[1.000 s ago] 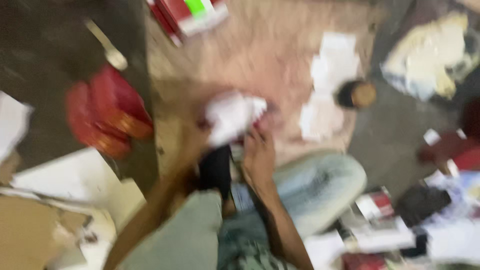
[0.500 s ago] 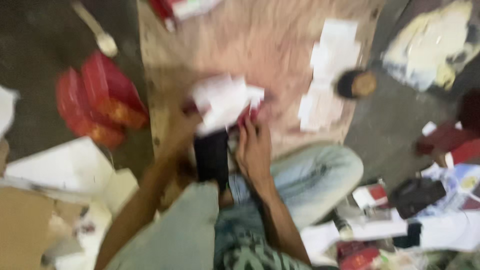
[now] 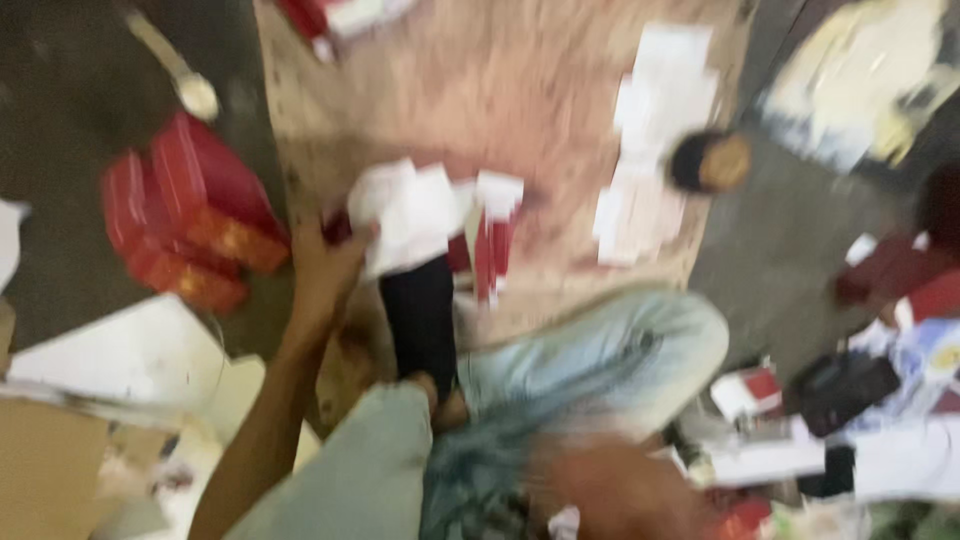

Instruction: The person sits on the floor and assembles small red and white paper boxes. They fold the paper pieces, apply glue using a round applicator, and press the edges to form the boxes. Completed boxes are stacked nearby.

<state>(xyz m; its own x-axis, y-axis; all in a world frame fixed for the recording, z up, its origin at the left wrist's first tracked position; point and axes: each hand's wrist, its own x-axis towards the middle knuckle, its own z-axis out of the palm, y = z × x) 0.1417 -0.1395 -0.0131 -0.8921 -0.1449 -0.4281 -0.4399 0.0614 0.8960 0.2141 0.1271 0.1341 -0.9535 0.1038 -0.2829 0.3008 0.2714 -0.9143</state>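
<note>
Paper [image 3: 415,212], white and crumpled, sits at the near edge of a pale worn board [image 3: 500,90], with the left hand [image 3: 325,268] gripping its lower left corner. Thin red card pieces [image 3: 492,255] lie against it. The right hand [image 3: 615,490] is a low blur; its grip cannot be told. Glossy red packets [image 3: 190,220] lie left on dark floor.

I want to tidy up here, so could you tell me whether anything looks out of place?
White paper sheets lie scattered askew on the brown board, and crumpled red packets sit loose on the dark floor. The left hand holds a rumpled white sheet.
</note>
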